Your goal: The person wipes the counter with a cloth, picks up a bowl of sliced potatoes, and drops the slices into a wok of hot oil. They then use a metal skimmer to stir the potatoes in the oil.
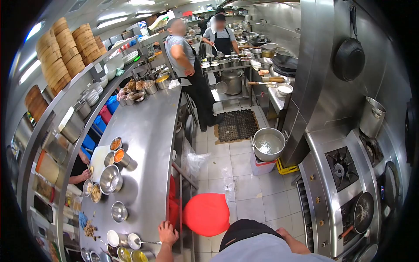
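My left hand rests on the edge of the steel table, holding nothing, its fingers lying on the top. Close beside it, a spoon sticks out of a small metal container. A white-filled container and a container of yellow liquid stand near that. Down at my right side is my right hand, by the hip; its fingers are mostly hidden. A red stool stands on the floor just ahead of my body.
Metal bowls and orange-filled containers stand on the table. Across the table, a person's hands work near a white board. A large pot is in the aisle, stove burners at right. Two people stand ahead.
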The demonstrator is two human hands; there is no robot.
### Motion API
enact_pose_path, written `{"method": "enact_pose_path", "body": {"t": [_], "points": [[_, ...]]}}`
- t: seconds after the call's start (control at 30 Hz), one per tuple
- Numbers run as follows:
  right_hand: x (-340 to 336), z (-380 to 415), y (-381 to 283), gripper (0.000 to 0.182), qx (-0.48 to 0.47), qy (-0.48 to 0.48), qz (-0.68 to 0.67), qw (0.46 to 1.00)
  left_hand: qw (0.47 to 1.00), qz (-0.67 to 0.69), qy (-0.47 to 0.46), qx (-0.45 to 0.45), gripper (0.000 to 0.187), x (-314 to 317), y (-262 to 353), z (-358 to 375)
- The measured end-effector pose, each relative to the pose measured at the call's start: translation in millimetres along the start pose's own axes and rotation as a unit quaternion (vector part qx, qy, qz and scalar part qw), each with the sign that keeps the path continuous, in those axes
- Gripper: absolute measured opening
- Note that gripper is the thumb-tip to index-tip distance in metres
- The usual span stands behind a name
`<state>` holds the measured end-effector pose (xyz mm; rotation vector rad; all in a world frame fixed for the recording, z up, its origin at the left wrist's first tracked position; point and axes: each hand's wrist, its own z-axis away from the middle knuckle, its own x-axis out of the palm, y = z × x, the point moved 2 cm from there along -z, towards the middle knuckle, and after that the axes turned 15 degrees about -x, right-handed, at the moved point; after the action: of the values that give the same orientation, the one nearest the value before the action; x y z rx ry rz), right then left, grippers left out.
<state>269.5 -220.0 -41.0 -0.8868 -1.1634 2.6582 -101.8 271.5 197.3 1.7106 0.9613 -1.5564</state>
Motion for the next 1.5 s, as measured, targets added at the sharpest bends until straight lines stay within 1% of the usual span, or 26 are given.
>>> {"method": "enact_pose_path", "body": {"t": [0.1,0.17,0.2,0.27,0.3,0.37,0.5,0.57,0.67,0.8,0.87,0.97,1.0,1.07,1.17,1.2,1.27,1.3,1.4,1.47,1.5], "points": [[-6,0,0,0.035,-0.008,0.009,-0.001,1.0,1.0,-0.001,0.004,0.0,0.034,0,1,-1],[-4,-7,17,0.037,-0.01,-0.022,0.018,1.0,1.0,-0.007,0.004,0.005,0.033,-1,1,-1],[-9,-3,7,0.037,-0.012,-0.018,0.017,1.0,1.0,-0.006,0.007,0.006,0.033,-1,1,-2],[-19,17,-21,0.038,0.041,0.037,-0.011,0.998,0.999,0.004,0.023,0.024,0.03,-2,1,-2],[-17,13,-15,0.038,0.04,0.036,-0.013,0.998,0.999,0.002,0.024,0.024,0.03,-3,1,-2],[-16,12,-6,0.035,0.072,0.037,-0.012,0.997,1.0,-0.002,0.016,0.014,0.032,-1,0,-1],[-20,16,-12,0.034,0.1,0.037,-0.035,0.994,1.0,-0.005,0.014,0.016,0.032,-1,1,-2],[-21,16,-17,0.034,0.112,0.031,0.021,0.993,1.0,-0.013,0.01,0.012,0.033,1,0,-1],[-17,13,-11,0.034,0.096,0.034,-0.002,0.995,0.999,-0.029,0.009,0.016,0.033,-2,2,-2],[-11,6,1,0.035,0.096,0.039,0.001,0.995,0.999,-0.03,0.009,0.014,0.033,-1,1,-1],[-9,3,4,0.033,0.07,0.021,0.051,0.996,1.0,-0.008,0.01,0.014,0.033,2,-1,-1],[-12,1,-1,0.034,0.059,0.017,0.06,0.996,1.0,-0.006,0.005,0.014,0.033,1,-1,-1],[-14,-1,-6,0.034,0.058,0.016,0.061,0.996,1.0,-0.006,0.006,0.013,0.033,1,-1,-2],[-20,1,-18,0.03,0.095,0.032,0.028,0.995,1.0,0.0,0.005,0.006,0.033,3,-1,0],[-30,18,-65,0.026,0.096,0.025,0.005,0.995,1.0,-0.002,0.003,0.012,0.033,2,-2,-1],[-23,20,-65,0.026,0.095,0.022,0.007,0.995,1.0,-0.003,0.002,0.008,0.033,-1,-4,0],[-21,17,-61,0.025,0.095,0.053,-0.025,0.994,1.0,0.01,0.006,0.009,0.032,-1,0,0],[-22,17,-68,0.015,0.065,0.065,0.003,0.996,1.0,0.012,0.007,0.005,0.032,-1,1,-2],[-9,10,-40,0.016,0.083,0.048,-0.018,0.995,1.0,0.003,0.003,0.013,0.032,-1,-1,0],[1,10,-16,0.019,0.02,0.079,0.0,0.997,1.0,-0.001,0.001,0.012,0.032,-2,0,-2],[6,16,-3,0.019,0.022,0.08,0.0,0.997,1.0,0.0,0.0,0.014,0.032,-2,1,-1]]}}
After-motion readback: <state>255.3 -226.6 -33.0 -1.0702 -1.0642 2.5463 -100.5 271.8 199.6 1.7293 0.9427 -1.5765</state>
